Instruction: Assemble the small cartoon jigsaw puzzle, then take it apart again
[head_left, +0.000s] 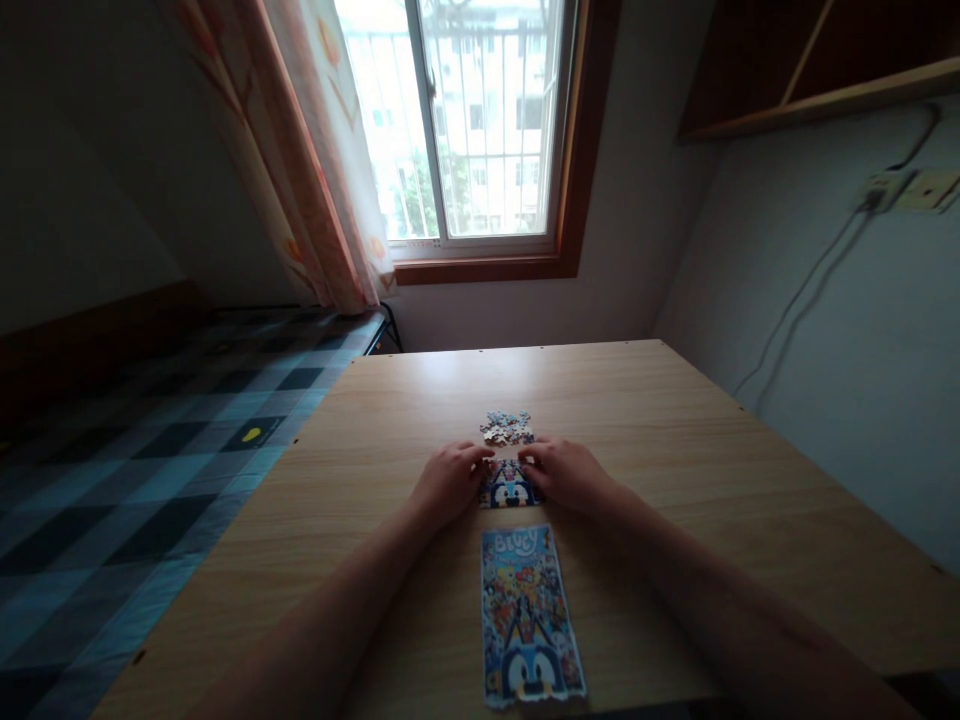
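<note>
A partly assembled jigsaw puzzle (510,484) lies flat on the table, with a blue cartoon dog's face along its lower part. At its left edge is my left hand (454,482), fingers curled in against the upper corner. My right hand (568,474) closes on the opposite side, its fingertips at the upper right edge. A piece too small to make out may be under the fingers. Just beyond the hands sits a heap of loose puzzle pieces (507,428). Nearer to me lies a torn-edged picture sheet (529,615) marked "Bluey", showing the same dog.
The wooden table (637,410) reaches toward a window (487,130) with a patterned curtain (300,150). On the left stands a bed with a checked cover (172,470). A cable (799,295) hangs from a socket on the right wall, below a shelf (825,110).
</note>
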